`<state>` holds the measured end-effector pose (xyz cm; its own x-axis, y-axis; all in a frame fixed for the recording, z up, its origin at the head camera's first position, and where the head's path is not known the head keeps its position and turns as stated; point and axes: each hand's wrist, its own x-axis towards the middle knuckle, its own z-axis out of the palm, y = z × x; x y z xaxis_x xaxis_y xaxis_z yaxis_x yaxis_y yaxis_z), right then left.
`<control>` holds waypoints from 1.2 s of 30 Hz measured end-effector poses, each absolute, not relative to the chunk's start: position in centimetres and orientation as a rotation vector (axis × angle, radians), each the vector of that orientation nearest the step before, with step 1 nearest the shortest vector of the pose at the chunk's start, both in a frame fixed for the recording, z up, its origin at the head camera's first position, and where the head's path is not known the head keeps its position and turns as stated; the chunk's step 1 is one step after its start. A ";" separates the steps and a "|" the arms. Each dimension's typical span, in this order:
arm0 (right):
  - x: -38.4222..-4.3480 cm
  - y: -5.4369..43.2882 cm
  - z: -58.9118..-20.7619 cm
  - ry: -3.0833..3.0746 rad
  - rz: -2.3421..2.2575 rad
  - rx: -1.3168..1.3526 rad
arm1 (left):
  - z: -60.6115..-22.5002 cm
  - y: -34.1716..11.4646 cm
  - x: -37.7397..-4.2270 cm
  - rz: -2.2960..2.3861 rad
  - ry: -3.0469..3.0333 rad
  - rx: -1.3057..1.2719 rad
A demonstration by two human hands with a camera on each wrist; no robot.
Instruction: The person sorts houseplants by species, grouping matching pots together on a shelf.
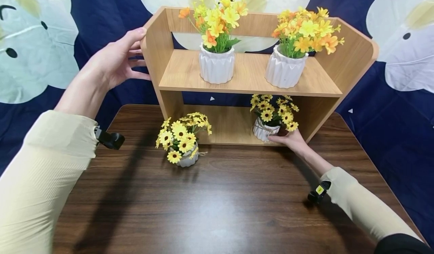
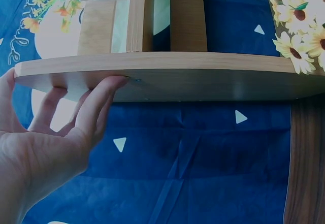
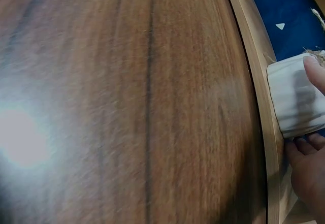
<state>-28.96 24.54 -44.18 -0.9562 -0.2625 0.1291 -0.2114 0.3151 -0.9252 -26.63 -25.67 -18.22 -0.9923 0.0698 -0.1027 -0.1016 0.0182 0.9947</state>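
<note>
My right hand grips a white ribbed flower pot of small yellow daisies with dark centres. The pot sits at the front of the bottom shelf, right side; my thumb lies across its front, the fingers at its side. My left hand touches the left side panel of the wooden shelf unit, thumb at the front edge, fingers spread against the outer face. A second pot of yellow daisies stands on the table before the bottom shelf's left end.
On the upper shelf stand two larger white pots, the left pot and the right pot, with orange and yellow flowers. The dark wood table extends in front. A blue patterned cloth hangs behind.
</note>
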 end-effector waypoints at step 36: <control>-24.8 26.3 -45.7 2.449 -1.751 -0.418 | -18.2 -25.7 -26.7 2.095 2.189 -0.049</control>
